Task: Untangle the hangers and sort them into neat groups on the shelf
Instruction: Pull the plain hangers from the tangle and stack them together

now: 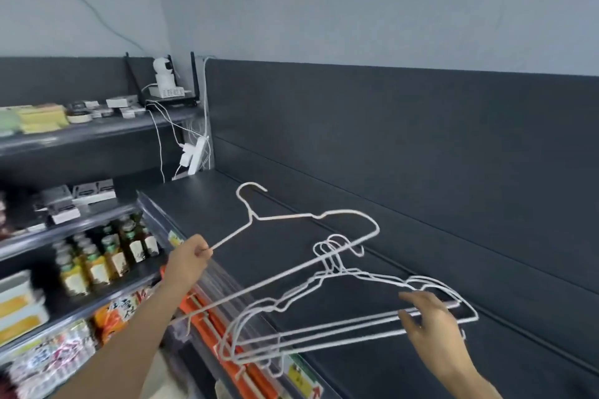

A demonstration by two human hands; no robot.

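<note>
My left hand pinches the left arm of a single white wire hanger, held above the dark shelf with its hook pointing toward the back. Lower and to the right lies a bundle of several white wire hangers, their hooks bunched together and partly crossing the single hanger's bottom wire. My right hand grips the bundle's lower bars near its right end. The bundle's left end hangs over the shelf's front edge.
The dark back panel rises behind the shelf. A white power strip with cables hangs at the far left corner, below a small camera. Bottles and packaged goods fill the shelves to the left. Orange packets hang below the front edge.
</note>
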